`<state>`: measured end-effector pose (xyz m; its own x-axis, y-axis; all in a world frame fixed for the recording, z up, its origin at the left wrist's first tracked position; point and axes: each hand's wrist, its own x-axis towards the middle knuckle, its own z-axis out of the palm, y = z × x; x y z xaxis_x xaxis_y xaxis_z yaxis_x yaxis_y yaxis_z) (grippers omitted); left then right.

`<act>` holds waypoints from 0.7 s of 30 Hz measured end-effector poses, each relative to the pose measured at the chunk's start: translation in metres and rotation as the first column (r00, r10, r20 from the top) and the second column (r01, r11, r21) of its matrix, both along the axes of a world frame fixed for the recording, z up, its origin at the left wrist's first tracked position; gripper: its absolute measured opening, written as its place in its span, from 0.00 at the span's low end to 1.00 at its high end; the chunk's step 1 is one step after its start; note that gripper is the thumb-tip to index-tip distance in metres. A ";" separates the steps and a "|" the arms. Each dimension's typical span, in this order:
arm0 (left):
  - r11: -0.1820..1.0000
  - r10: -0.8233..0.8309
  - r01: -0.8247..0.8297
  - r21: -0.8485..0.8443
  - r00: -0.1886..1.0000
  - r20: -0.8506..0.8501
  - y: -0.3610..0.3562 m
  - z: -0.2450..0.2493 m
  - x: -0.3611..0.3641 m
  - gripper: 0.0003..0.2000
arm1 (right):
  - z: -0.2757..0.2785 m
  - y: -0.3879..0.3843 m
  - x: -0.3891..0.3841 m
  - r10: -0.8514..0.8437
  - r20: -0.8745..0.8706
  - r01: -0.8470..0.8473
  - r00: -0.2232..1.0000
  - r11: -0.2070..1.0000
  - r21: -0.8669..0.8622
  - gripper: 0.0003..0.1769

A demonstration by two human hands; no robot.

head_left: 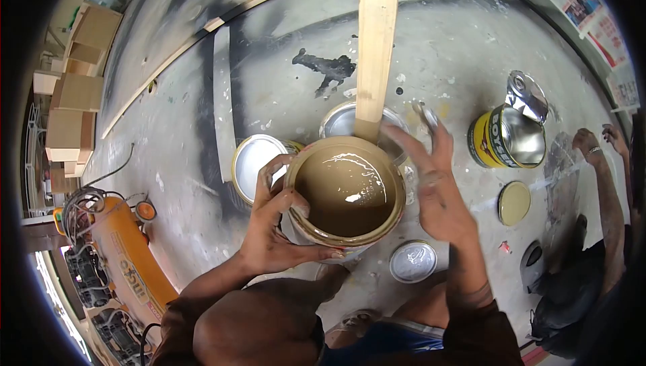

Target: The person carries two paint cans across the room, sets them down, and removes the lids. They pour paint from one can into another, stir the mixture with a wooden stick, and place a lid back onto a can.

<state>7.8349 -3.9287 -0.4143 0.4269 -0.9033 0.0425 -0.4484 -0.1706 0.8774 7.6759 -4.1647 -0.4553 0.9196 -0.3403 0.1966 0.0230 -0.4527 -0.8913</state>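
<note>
My left hand (272, 221) clamps the near left side of a can of brown paint (346, 191), centred over the floor (269, 83); my right hand (441, 191), blurred, spreads its fingers right of it.

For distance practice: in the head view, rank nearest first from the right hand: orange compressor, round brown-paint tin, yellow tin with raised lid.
1. Brown-paint tin: just left of the right hand.
2. Yellow tin: right side.
3. Compressor: far left.
</note>
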 end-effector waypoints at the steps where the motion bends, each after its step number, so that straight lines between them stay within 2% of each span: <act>1: 0.999 -0.023 0.023 -0.023 1.000 -0.017 0.000 -0.001 0.000 0.30 | 0.013 -0.008 0.012 0.104 -0.005 -0.104 0.995 0.987 -0.122 0.29; 2: 0.999 -0.020 0.020 -0.026 1.000 -0.021 0.000 0.000 0.000 0.30 | 0.020 -0.011 0.025 0.108 -0.010 -0.108 0.994 0.986 -0.124 0.29; 4: 1.000 -0.011 0.011 -0.007 1.000 -0.013 -0.002 0.002 -0.001 0.30 | 0.032 -0.011 0.048 0.302 -0.149 -0.337 0.942 0.864 -0.374 0.28; 7: 1.000 0.000 -0.001 -0.011 0.999 -0.032 -0.001 -0.001 0.000 0.30 | 0.021 -0.009 0.067 0.395 -0.121 -0.403 0.911 0.788 -0.465 0.24; 13: 1.000 -0.002 0.002 -0.010 1.000 0.003 -0.004 0.003 0.002 0.30 | 0.007 -0.019 0.073 0.373 -0.173 -0.403 0.912 0.727 -0.557 0.25; 16: 0.996 0.062 -0.061 0.059 0.998 -0.016 0.000 0.002 -0.001 0.30 | 0.007 -0.027 0.064 0.309 -0.201 -0.367 0.930 0.733 -0.572 0.26; 21: 0.997 0.076 -0.075 0.024 0.997 -0.027 -0.001 -0.002 -0.003 0.30 | 0.005 -0.031 0.046 0.226 -0.301 -0.362 0.926 0.758 -0.543 0.25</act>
